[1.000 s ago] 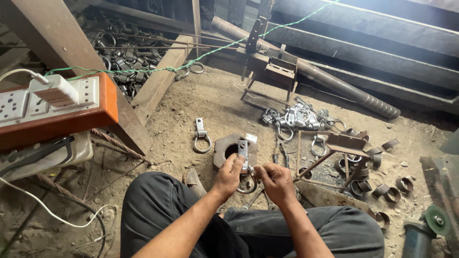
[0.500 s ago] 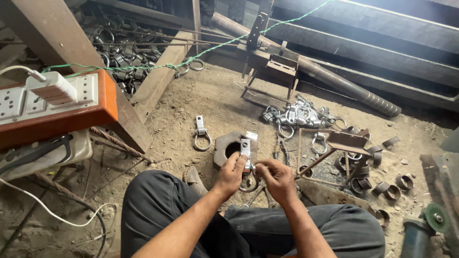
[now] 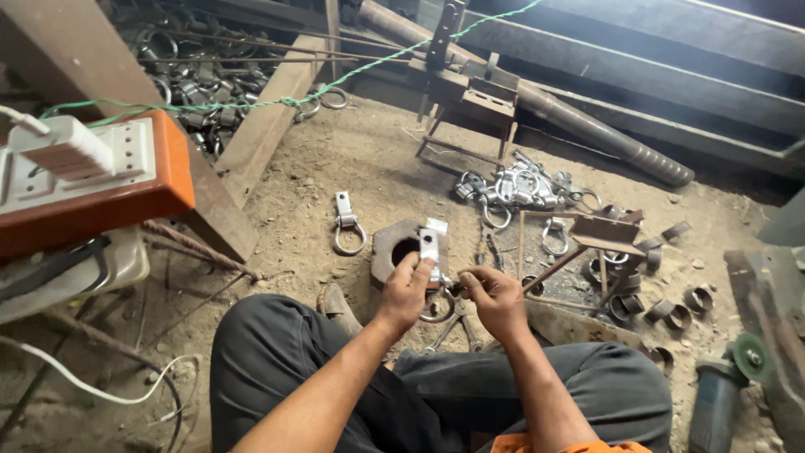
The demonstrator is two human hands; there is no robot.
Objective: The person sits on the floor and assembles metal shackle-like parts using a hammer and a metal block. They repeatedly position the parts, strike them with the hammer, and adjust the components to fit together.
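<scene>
My left hand (image 3: 407, 289) grips a small silver metal bracket (image 3: 430, 245) with a ring (image 3: 436, 309) hanging under it, held upright over a round steel block with a hole (image 3: 391, 247). My right hand (image 3: 490, 295) pinches a small pin or tool against the bracket's lower end, fingers closed; the tip is hidden between the hands. A finished bracket with a ring (image 3: 346, 225) lies on the dirt floor to the left. I sit with both knees (image 3: 277, 352) up in grey trousers.
A pile of shiny ring brackets (image 3: 520, 186) lies ahead on the right, with short metal tube pieces (image 3: 662, 306) scattered beyond. An angle grinder (image 3: 721, 394) rests at lower right. An orange-edged power strip (image 3: 92, 172) sits left, cables trailing. Steel bars (image 3: 604, 138) lie at the back.
My right hand has drawn closer to the bracket in my left hand. Otherwise the hands stay over the block.
</scene>
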